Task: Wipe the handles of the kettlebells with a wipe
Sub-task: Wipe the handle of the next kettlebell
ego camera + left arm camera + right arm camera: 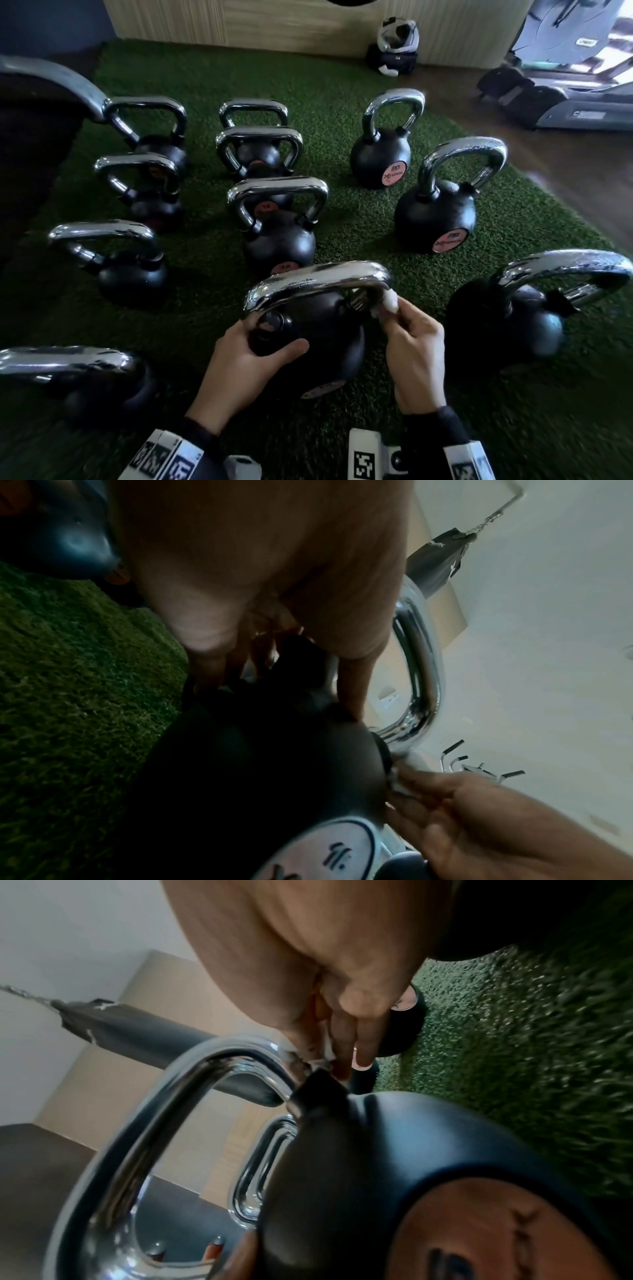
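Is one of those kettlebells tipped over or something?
Yes. The kettlebell nearest the person is leaning over while the other kettlebells stand upright on the green turf. The left hand grips its body, and the right hand pinches a white wipe against the handle's end. Nothing looks spilled or broken.

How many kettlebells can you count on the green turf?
12 kettlebells: four in the left column, four in the middle, three on the right, one cut off far left. Others may lie outside the frame.
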Demonstrator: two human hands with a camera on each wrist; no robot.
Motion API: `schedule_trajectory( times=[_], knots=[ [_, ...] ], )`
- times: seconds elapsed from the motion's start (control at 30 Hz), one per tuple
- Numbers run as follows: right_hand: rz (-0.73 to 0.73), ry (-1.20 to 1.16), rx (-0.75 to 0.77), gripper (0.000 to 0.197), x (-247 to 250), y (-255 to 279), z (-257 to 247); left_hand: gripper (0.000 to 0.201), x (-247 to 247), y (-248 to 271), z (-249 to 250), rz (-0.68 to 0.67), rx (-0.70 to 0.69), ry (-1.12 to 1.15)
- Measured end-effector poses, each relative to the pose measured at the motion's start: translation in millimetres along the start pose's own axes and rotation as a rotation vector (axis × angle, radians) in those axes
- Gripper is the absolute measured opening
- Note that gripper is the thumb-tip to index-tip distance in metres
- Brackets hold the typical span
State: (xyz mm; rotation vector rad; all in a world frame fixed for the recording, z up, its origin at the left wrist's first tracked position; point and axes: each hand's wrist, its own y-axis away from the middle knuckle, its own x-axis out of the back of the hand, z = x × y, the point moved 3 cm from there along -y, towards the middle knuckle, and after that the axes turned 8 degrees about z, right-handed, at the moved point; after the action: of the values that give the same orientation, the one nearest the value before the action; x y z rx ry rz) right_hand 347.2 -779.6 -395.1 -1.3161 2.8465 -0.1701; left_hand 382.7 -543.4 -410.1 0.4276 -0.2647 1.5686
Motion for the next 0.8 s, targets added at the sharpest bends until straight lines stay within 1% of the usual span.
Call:
schedule_trajectory(
  times=[0.1,0.17,0.23,0.27,0.3,0.33,0.37,0.4,0.43,0.47,0.5,0.57,0.63,0.7,0.77,0.8],
  knots=[
    [-0.034,0.085,-0.005,0.016,7,2,4,0.038,4,9,12,-0.047,-0.005,-0.08],
    [-0.054,0.171,0.014,0.019,19,3,1,0.024,15,14,20,-0.129,0.035,-0.279],
    [-0.082,0.195,0.014,0.02,31,8,-7,0.025,27,23,27,-0.235,0.077,-0.46],
    [-0.112,0.182,0.009,0.018,35,13,-13,0.024,31,27,32,-0.264,0.07,-0.486],
    [-0.151,0.163,-0.001,0.017,38,19,-20,0.021,34,31,39,-0.274,0.037,-0.453],
    [-0.195,0.14,-0.015,0.015,38,26,-27,0.02,35,34,45,-0.277,-0.001,-0.361],
    [-0.237,0.115,-0.03,0.014,37,32,-35,0.02,34,36,51,-0.27,-0.026,-0.198],
    [-0.271,0.096,-0.035,0.013,34,37,-42,0.021,31,36,52,-0.274,-0.02,-0.01],
    [-0.303,0.084,-0.03,0.015,30,42,-49,0.026,27,38,55,-0.302,0.022,0.167],
    [-0.337,0.078,-0.019,0.016,26,45,-54,0.032,22,39,55,-0.337,0.052,0.289],
    [-0.372,0.076,-0.006,0.015,21,48,-57,0.037,15,40,53,-0.378,0.083,0.371],
    [-0.421,0.135,0.041,0.015,12,51,-59,0.036,4,45,52,-0.459,0.172,0.512],
    [-0.395,0.235,0.147,0.017,5,53,-60,0.041,-2,47,52,-0.488,0.256,0.614],
    [-0.325,0.276,0.257,0.016,0,56,-62,0.04,-5,47,51,-0.451,0.289,0.664],
    [-0.265,0.272,0.291,0.02,-1,57,-58,0.033,-5,47,53,-0.42,0.292,0.723],
    [-0.261,0.242,0.271,0.023,-1,55,-55,0.03,-4,46,54,-0.399,0.282,0.741]
  ],
)
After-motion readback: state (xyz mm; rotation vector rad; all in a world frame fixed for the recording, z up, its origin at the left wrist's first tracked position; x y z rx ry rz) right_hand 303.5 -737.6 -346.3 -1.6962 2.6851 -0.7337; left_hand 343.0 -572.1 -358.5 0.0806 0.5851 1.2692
